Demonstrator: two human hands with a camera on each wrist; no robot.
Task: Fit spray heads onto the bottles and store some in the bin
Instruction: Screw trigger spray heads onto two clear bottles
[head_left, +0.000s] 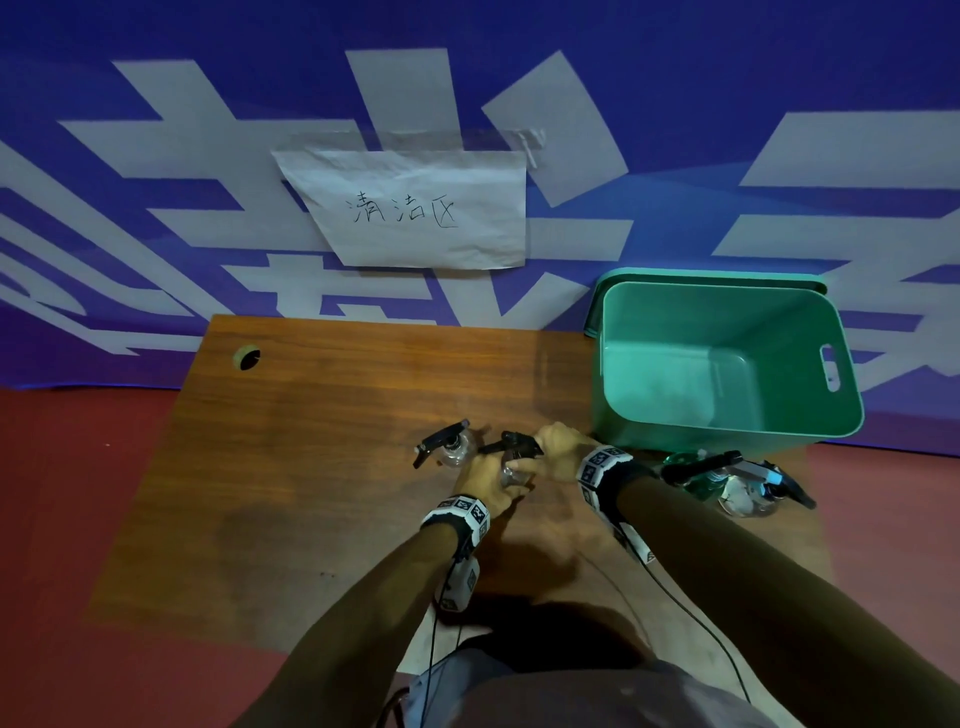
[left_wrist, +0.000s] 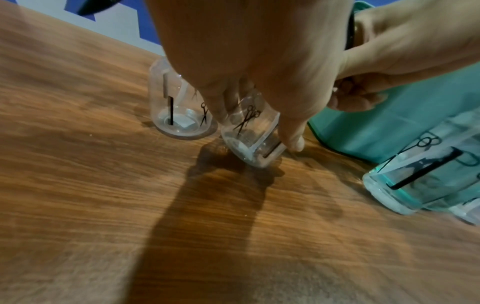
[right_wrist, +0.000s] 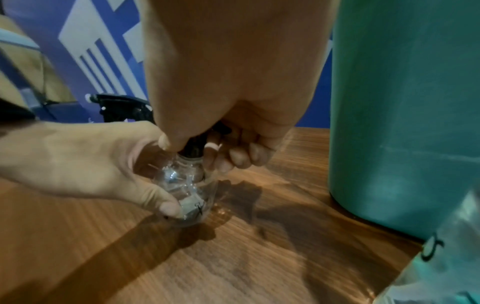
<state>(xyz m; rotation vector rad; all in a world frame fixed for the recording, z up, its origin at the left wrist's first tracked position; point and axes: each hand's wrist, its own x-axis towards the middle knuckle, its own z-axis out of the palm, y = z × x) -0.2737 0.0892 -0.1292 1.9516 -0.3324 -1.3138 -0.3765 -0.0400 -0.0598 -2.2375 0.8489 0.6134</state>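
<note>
Wood-grain worktop (head_left: 311, 441), slightly glossy; clear, shiny plastic bottle (left_wrist: 249, 135); black plastic spray head (head_left: 514, 446); smooth matt-green plastic bin (head_left: 727, 415); creased paper sign (head_left: 410, 208).

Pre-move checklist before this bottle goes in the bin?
1. Left hand grips the clear bottle: ok.
2. Right hand grips the black spray head at its collar on the bottle neck: ok.
3. Collar screwed fully tight: cannot tell, fingers cover it.
4. Bottle upright: not ok, it is tilted in the left wrist view, base partly off the table.
5. Green bin open with nothing inside: ok.
6. Other bottles clear of the path: cannot tell; one stands just left, more sit in front of the bin.
</note>
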